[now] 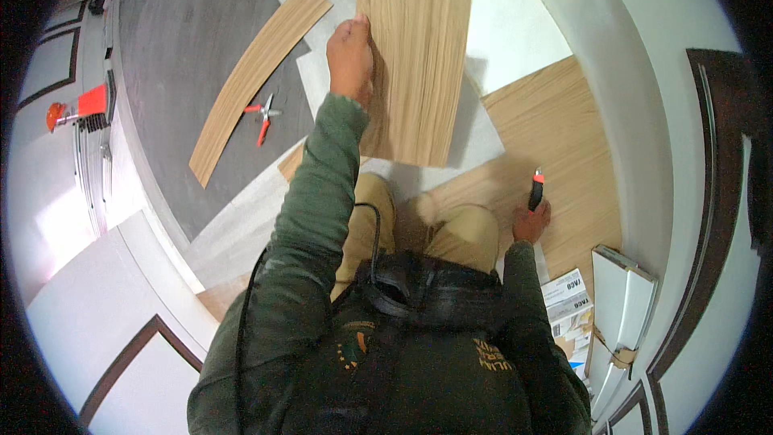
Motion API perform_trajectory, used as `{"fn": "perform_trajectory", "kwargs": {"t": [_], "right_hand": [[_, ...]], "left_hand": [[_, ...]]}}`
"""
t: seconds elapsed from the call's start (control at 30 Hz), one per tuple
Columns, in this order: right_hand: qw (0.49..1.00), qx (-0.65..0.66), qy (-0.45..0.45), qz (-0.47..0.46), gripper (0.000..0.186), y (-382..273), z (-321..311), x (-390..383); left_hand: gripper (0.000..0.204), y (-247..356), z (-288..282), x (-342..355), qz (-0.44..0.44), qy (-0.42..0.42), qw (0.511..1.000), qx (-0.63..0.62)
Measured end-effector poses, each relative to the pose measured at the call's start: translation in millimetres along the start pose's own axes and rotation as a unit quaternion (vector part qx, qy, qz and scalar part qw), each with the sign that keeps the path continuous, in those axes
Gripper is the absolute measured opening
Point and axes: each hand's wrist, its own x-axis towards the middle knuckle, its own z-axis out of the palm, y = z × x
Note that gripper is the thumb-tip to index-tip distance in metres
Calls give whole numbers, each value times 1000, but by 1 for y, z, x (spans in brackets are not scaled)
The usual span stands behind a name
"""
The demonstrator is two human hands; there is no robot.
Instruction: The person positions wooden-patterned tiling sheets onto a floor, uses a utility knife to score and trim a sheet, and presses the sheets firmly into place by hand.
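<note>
My left hand (351, 58) grips the left edge of a short, wide wood-look floor plank (419, 72), held up in front of me with its grain running lengthwise. My right hand (532, 224) is lower on the right, closed around a black and red utility knife (536, 192) whose tip points away from me. Under the knife lies wood-look flooring (564, 129). To the left of the held plank, a long narrow plank strip (254, 84) rests on the dark grey floor (185, 56). Beside that strip lie red-handled pliers (264, 117), with their handles spread.
Light grey underlay (241, 225) runs under and around my knees. White sheeting (519, 24) covers the floor at the far right. A long white carton (620, 298) and printed packaging (568, 298) stand near my right arm. Walls with dark trim (708, 193) border both sides.
</note>
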Motion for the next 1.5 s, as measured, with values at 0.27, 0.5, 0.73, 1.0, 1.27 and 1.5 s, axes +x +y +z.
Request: {"fn": "perform_trajectory", "kwargs": {"t": [0.27, 0.5, 0.73, 1.0, 1.27, 1.5], "right_hand": [[993, 62, 78, -56, 55, -39, 3, 15], [824, 542, -15, -167, 40, -84, -25, -4], [620, 653, -169, -401, 59, -211, -210, -166], [573, 573, -219, -544, 34, -221, -220, -223], [478, 695, -177, -508, 29, -206, -201, -272], [542, 612, -40, -575, 55, -203, -229, -289]], "left_hand": [[37, 5, -58, -37, -163, 44, 972, -162], [35, -45, -89, -76, -287, 48, 875, -386], [37, -51, -93, -156, -388, -76, 828, -398], [38, -60, -127, -210, -334, -159, 855, -363], [26, -23, -175, -160, -201, -182, 911, -310], [48, 4, -147, -214, -257, -269, 884, -283]]}}
